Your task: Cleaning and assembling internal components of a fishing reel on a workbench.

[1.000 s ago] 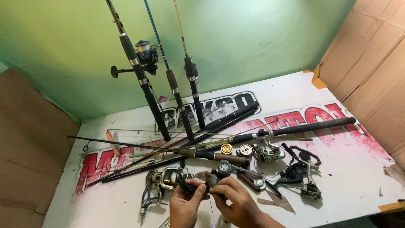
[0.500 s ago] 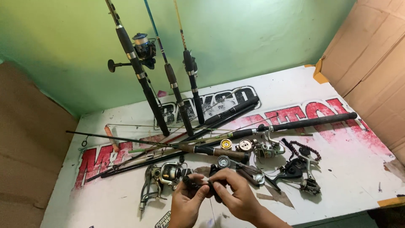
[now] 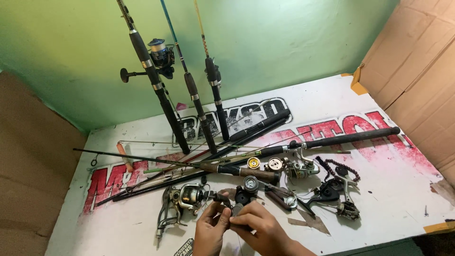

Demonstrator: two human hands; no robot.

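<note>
Head camera: at the white table's [image 3: 388, 189] near edge, beside a silver reel [image 3: 189, 195], the left hand [image 3: 211, 232] and right hand [image 3: 258, 230] both pinch a small dark reel part [image 3: 232, 208]; steady fingertip pressure suits such fiddly work, with spare reels [image 3: 339, 196] lying right.

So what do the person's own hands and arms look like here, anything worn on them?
Both are bare: the left hand and right hand show no gloves, and no rings or watch can be seen. The right forearm entering at the bottom edge has no sleeve in view. The fingers are uncovered.
</note>
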